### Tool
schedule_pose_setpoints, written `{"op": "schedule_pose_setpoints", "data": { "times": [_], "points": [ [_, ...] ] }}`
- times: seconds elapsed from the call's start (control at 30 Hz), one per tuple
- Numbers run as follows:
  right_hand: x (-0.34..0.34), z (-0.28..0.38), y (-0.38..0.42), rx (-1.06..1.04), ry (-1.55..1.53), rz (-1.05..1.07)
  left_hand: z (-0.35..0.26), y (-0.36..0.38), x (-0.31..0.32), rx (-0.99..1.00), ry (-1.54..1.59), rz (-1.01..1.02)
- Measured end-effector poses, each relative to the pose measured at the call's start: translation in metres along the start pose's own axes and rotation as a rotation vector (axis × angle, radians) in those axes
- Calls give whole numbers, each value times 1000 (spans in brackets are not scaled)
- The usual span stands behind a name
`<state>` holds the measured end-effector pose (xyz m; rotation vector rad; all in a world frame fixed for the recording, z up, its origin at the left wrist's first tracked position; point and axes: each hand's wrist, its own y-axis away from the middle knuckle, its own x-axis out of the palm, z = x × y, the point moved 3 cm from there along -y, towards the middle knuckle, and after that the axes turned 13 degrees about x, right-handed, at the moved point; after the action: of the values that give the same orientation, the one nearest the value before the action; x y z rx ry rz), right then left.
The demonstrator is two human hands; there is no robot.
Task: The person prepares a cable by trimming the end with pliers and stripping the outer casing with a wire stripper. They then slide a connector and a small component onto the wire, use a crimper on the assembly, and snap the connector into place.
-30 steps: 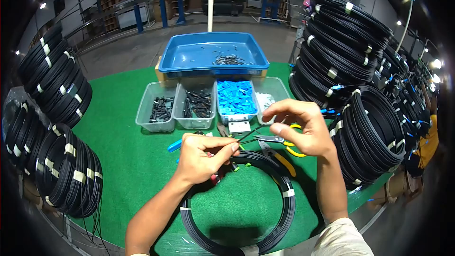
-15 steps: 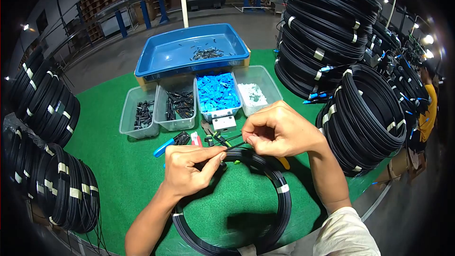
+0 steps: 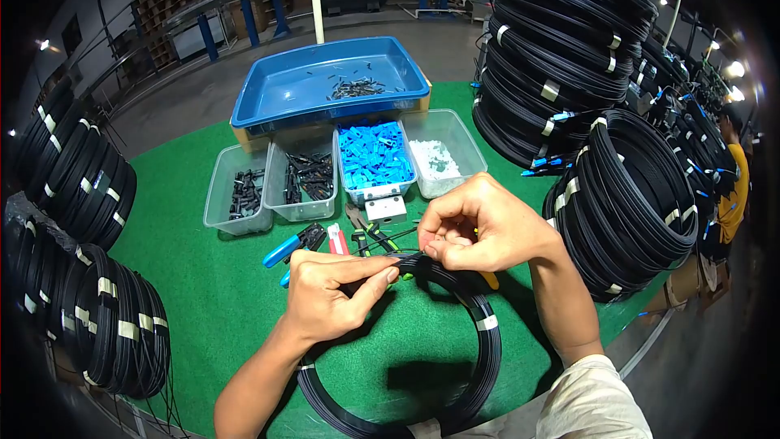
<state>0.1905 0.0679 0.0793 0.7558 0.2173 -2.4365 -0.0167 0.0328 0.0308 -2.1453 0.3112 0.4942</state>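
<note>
A coil of black cable [image 3: 490, 349] bound with white tape rests on the green mat [image 3: 203, 293]. My left hand [image 3: 337, 289] is at the coil's top left, thumb and forefinger pinched on a thin black cable end. Just right of it, my right hand [image 3: 487, 232] is closed, its fingertips pinching the same cable; the tips partly hide it. Beyond my hands lie green-handled pliers [image 3: 366, 228], a red and white tool [image 3: 337, 240], a blue-handled tool [image 3: 292, 248] and a white block [image 3: 386, 209].
Four clear bins stand ahead: two with black parts [image 3: 246, 193], one with blue connectors [image 3: 375, 154], one with white pieces [image 3: 435, 159]. Behind is a blue tray [image 3: 280, 114]. Cable coils pile up at right [image 3: 552, 73] and left [image 3: 122, 325]. A person [image 3: 734, 187] is far right.
My left fingertips have shifted slightly right, nearer my right hand. The blue-handled tool shows more beside my left hand. The cable between my fingertips sits slightly lower.
</note>
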Motion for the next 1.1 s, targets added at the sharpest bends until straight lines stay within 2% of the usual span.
{"op": "schedule_pose_setpoints", "data": {
  "times": [0.23,0.3,0.37,0.57,0.93,1.1],
  "points": [
    [3,3,2,-121,147,-139,-11,0,2,26,-88,-32],
    [5,2,1,-129,165,-156,-15,-1,2,94,-121,-7],
    [7,5,0,-281,199,-207,-18,-1,3,96,-108,-1],
    [7,17,6,-470,292,-404,-22,-1,5,139,12,-8],
    [4,13,6,-401,253,-427,-15,1,8,156,9,-37],
    [-2,13,6,-443,310,-433,-12,4,3,173,3,-30]
  ]
}}
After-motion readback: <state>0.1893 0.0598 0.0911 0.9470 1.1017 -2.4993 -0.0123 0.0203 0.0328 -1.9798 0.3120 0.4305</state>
